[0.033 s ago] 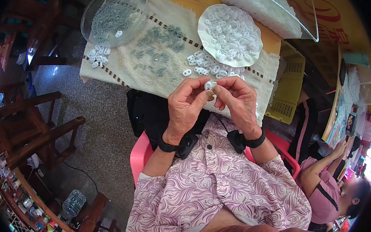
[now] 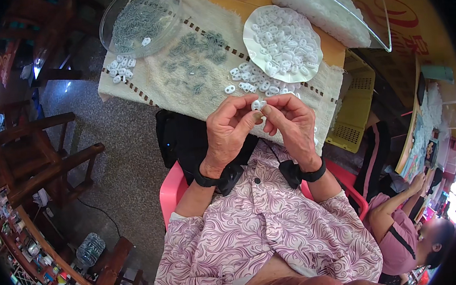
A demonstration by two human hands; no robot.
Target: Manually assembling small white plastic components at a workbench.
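Note:
Between the fingertips of both hands is a small white two-hole cord lock [image 2: 257, 105]. My left hand [image 2: 229, 130] pinches it from the left with thumb and forefinger. From the right, the thumb and fingers of my right hand [image 2: 293, 120] close on it too. Just beyond my fingers lie loose white cord lock pieces [image 2: 252, 76] beside a scalloped white plate [image 2: 250, 33] heaped with more. Small grey metal springs [image 2: 197, 51] are scattered on the beige cloth [image 2: 148, 76]. A clear round dish [image 2: 103, 37] at the far left holds many springs and one white piece.
A small group of white cord locks [image 2: 121, 69] sits at the cloth's left edge. Behind the plate stands a clear bin [image 2: 388, 33] of white pieces. A yellow crate [image 2: 352, 116] is at the right, a wooden chair [image 2: 36, 152] at the left. Another person [image 2: 401, 236] works at the right.

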